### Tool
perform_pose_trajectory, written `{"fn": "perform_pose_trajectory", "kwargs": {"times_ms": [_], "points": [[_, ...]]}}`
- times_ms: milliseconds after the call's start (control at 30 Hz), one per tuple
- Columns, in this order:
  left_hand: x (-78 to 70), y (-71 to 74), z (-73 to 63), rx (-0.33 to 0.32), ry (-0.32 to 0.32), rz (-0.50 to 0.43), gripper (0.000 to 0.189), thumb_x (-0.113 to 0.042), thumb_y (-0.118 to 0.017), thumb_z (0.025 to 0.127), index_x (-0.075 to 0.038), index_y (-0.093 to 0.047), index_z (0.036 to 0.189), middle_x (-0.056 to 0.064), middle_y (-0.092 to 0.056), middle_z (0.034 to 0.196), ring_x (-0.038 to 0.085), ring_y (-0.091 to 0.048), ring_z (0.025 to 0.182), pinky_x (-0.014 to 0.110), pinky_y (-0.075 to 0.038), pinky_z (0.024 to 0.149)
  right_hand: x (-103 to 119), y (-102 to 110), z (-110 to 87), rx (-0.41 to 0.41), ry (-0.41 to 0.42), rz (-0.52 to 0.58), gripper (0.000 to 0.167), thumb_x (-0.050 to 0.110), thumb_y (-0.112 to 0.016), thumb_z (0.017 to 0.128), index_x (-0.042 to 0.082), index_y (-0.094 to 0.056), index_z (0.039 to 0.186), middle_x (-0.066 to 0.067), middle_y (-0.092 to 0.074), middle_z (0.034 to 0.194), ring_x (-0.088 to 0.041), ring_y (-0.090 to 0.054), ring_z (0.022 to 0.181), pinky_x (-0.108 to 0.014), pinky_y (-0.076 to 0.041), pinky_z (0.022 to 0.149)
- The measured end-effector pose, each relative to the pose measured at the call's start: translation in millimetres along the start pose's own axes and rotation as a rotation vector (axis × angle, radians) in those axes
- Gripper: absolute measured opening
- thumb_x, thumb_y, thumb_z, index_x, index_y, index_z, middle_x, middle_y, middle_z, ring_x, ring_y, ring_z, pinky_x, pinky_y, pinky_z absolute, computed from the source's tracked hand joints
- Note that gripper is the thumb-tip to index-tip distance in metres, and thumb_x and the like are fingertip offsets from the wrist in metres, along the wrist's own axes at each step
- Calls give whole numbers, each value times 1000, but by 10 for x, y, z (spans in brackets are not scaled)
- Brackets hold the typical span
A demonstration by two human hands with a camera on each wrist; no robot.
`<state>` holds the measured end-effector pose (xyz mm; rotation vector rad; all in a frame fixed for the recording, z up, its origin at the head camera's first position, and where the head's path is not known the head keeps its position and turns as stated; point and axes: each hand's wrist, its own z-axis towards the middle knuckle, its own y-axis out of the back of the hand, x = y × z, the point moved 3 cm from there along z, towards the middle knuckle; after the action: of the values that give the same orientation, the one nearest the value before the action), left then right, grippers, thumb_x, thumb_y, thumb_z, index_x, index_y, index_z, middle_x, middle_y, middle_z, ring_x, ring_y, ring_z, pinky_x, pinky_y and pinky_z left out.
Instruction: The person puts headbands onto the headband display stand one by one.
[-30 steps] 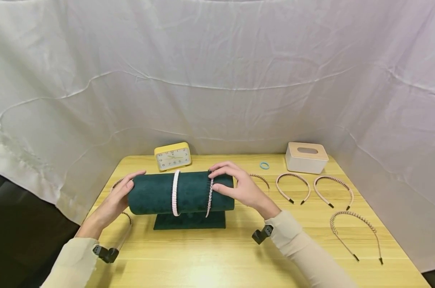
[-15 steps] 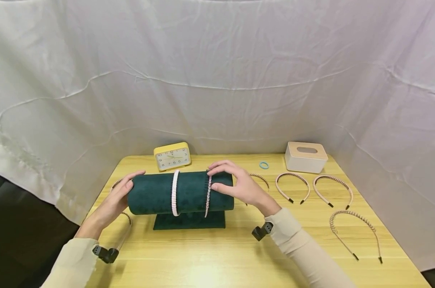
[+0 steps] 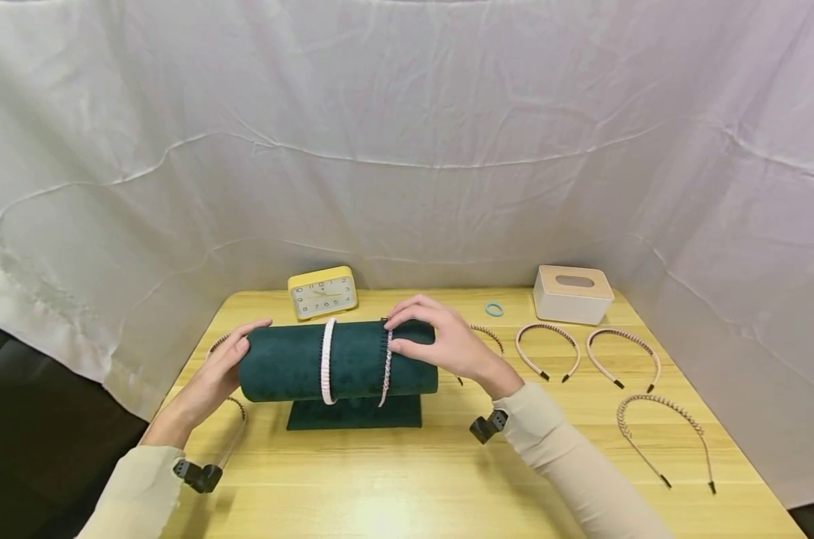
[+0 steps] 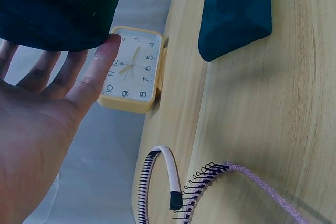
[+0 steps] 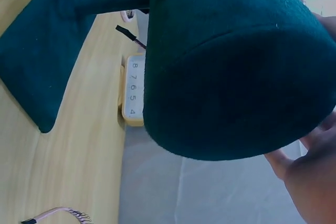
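A dark green velvet roll stand (image 3: 282, 367) stands on the table, its cylinder lying sideways above a flat base (image 3: 355, 416). Around the cylinder's left half goes a white headband (image 3: 326, 363). My right hand (image 3: 450, 346) pinches a thinner braided headband (image 3: 385, 378) on the right part of the roll, between thumb and fingers. At the opposite end, my left hand (image 3: 208, 378) rests against the roll with its fingers extended. The left wrist view shows those fingers (image 4: 86, 82) partly hidden behind the cylinder's end. In the right wrist view the roll's end (image 5: 236, 98) hides most of the right fingers.
Several headbands lie on the right of the table, among them a braided headband (image 3: 659, 398) at the front. More headbands (image 4: 170, 174) lie by the left arm. Behind stand a yellow alarm clock (image 3: 322, 293), a blue ring (image 3: 494, 309) and a tissue box (image 3: 572, 295).
The right hand has slid the braided headband slightly left along the roll, toward the white headband. The left hand has stayed at the roll's left end.
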<state>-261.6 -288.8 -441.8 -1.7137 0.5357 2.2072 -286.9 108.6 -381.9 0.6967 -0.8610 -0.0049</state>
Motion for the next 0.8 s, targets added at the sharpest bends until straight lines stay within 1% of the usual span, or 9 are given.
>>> {"fn": "perform_pose_trajectory", "kwargs": {"times_ms": [233,433,600,800], "points": [[-1,-2,-2,0,-4,0,51,-22,-25,121,-13,-33,170,-14,-59,149,3,-61,132,24,-53,105,42,-52,63,10,12,-57,22,29,-84,99,31,-79,120,12,-68,132,-12,-63,129,-47,-49,117],[-2,1,-6,1,-7,3,51,-22,-24,121,-13,-32,170,-14,-59,149,3,-60,132,24,-53,105,83,-90,122,23,18,-94,21,33,-84,99,32,-80,119,14,-70,131,-10,-64,128,-46,-50,116],[0,0,-6,1,-8,-2,51,-22,-25,121,-14,-33,170,-14,-59,149,3,-61,132,24,-53,105,122,-111,168,33,30,-124,20,34,-84,99,30,-81,118,13,-72,129,-10,-66,126,-44,-52,114],[2,-4,-4,-1,-5,-2,51,-23,-25,121,-13,-32,170,-14,-59,150,3,-61,132,23,-53,106,214,-131,231,54,41,-245,21,37,-83,99,28,-81,118,11,-74,129,-12,-69,124,-44,-55,110]]}}
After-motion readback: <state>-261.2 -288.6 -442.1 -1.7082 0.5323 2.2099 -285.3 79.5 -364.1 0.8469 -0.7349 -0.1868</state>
